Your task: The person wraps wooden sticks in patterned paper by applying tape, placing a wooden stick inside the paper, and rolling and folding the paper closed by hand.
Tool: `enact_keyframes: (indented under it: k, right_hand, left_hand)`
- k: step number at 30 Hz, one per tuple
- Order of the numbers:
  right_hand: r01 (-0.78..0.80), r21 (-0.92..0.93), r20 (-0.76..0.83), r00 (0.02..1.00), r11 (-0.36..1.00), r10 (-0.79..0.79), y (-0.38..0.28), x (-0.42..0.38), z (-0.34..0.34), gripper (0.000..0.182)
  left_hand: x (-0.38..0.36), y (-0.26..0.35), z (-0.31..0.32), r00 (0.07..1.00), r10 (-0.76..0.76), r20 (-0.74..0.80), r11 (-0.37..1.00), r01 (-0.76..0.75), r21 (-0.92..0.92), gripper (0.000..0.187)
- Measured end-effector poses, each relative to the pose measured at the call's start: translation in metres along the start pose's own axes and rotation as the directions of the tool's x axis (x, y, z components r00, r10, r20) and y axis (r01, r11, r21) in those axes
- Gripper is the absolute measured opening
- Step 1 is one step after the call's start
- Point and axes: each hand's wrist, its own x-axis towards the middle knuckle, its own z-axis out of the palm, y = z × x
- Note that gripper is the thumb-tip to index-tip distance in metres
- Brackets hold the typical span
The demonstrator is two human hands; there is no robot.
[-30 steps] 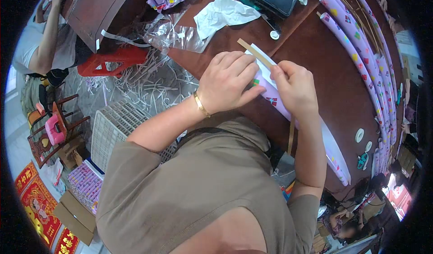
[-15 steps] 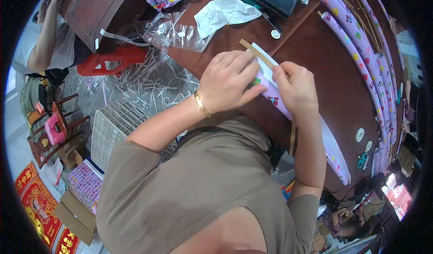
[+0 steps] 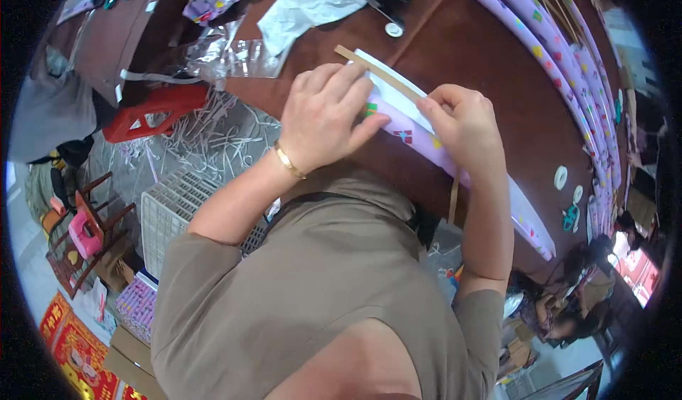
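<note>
A sheet of lilac wrapping paper (image 3: 414, 134) with coloured gift prints and a white reverse lies partly rolled along the table's near edge. Over its far end, my left hand (image 3: 327, 116) has its fingers curled around the paper, thumb along the printed side. A tan tape strip (image 3: 387, 78) runs along the paper's white edge, its end sticking out past my left fingers. My right hand (image 3: 465, 126) pinches this strip and the paper edge between thumb and fingers. Below my right wrist a tan length (image 3: 453, 201) hangs off the table edge.
Long lilac rolls (image 3: 529, 45) lie along the right of the brown table (image 3: 490, 59). White tape rings (image 3: 560, 178) and green-handled scissors (image 3: 570, 217) are near them. White crumpled tissue (image 3: 309, 9) lies at the back. A grey crate (image 3: 174, 204) and red stool (image 3: 153, 112) stand left.
The view has shifted, moving the table leftward and up. My right hand is farther from my left along the paper, and more of the tan strip shows between them.
</note>
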Motion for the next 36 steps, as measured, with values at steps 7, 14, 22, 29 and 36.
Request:
enact_keyframes:
  k: [7,14,22,29,36]
  right_hand:
    - [-0.313,0.145,0.091,0.949,0.939,0.302,0.074,-0.061,-0.050,0.016]
    - [-0.476,0.062,-0.156,0.863,0.877,0.480,0.110,-0.114,-0.074,0.021]
    - [-0.488,-0.055,-0.274,0.846,0.871,0.457,0.117,-0.113,-0.068,0.030]
    - [-0.505,-0.021,-0.257,0.837,0.863,0.483,0.121,-0.109,-0.066,0.029]
    - [-0.538,-0.065,-0.249,0.824,0.840,0.509,0.125,-0.103,-0.064,0.029]
  left_hand:
    - [0.000,-0.001,0.002,0.999,0.019,0.025,0.999,-0.020,0.034,0.040]
    - [0.000,0.000,0.002,0.998,0.017,0.059,1.000,-0.018,0.020,0.037]
    - [-0.001,-0.001,0.004,0.996,0.032,0.084,0.998,-0.036,0.052,0.036]
    - [-0.001,-0.001,0.003,0.994,0.032,0.103,0.998,-0.038,0.051,0.035]
    - [-0.002,-0.002,0.004,0.994,0.029,0.108,0.999,-0.033,0.042,0.036]
